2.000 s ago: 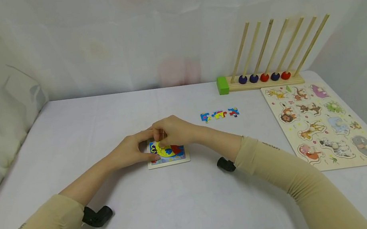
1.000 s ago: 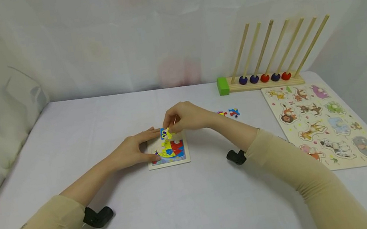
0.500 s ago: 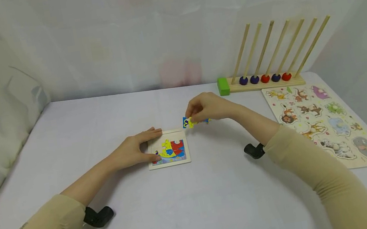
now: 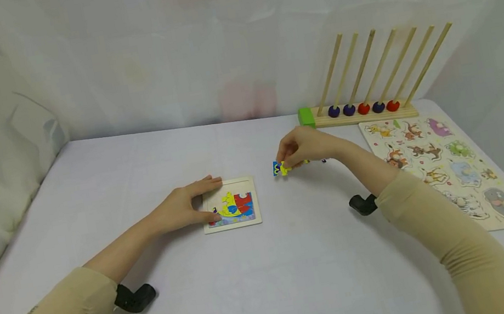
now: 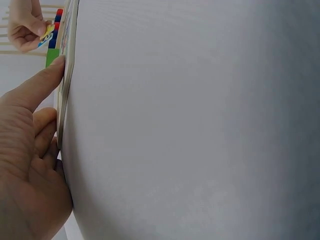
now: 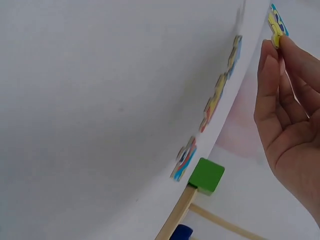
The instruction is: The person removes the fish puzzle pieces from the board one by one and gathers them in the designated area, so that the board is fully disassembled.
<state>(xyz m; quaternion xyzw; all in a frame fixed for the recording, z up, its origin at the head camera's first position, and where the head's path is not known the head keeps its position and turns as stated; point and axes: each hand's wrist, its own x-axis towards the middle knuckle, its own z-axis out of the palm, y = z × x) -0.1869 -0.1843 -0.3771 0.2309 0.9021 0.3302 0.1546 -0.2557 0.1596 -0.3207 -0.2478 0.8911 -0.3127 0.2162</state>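
My left hand [image 4: 179,207] rests at the left side of a small wooden puzzle tray [image 4: 243,185], fingers stretched toward its far edge and thumb on its near left part. Red, yellow and blue pieces fill the tray's lower part; bare wood shows above them. To the right of the tray, my right hand [image 4: 312,145] pinches a blue and yellow puzzle piece [image 4: 279,168] between thumb and fingertips, above the cloth. The right wrist view shows this held piece [image 6: 276,27] and, below the hand, three loose puzzle pieces [image 6: 215,102] in a row. In the head view the right hand mostly hides that row.
A wooden bead stand [image 4: 355,117] with upright sticks, red and blue beads and a green block [image 4: 306,117] stands at the back right. A peg board of animals [image 4: 464,171] lies along the right side. White cloth covers the table [image 4: 254,290].
My right hand has lifted the blue and yellow puzzle piece out of the tray and carried it right, over by the loose pieces. The left hand stays on the tray.
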